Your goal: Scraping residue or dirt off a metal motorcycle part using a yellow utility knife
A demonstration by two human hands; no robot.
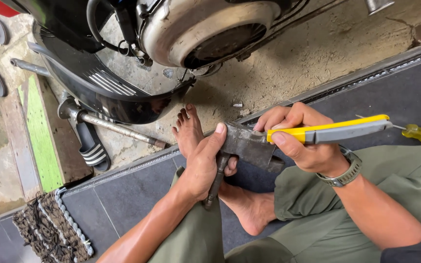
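Floor tiles (123,199), dark grey, carry the seated person; olive trousers (317,219) and bare feet fill the near part, a woven mat (49,229) lies at the tiles' left corner. Left hand (205,163) wraps a dark metal part (247,146), fingers curled round its stem, thumb up along its face. Right hand (303,139), watch on wrist, closed round a yellow-and-grey handled tool (337,129) whose tip meets the part's upper edge. Yellow screwdriver (415,132) lies on the tiles near the right edge. Beyond the tile edge: rough concrete (288,68), a sandal (91,146), black scooter (123,73) with its engine cover.
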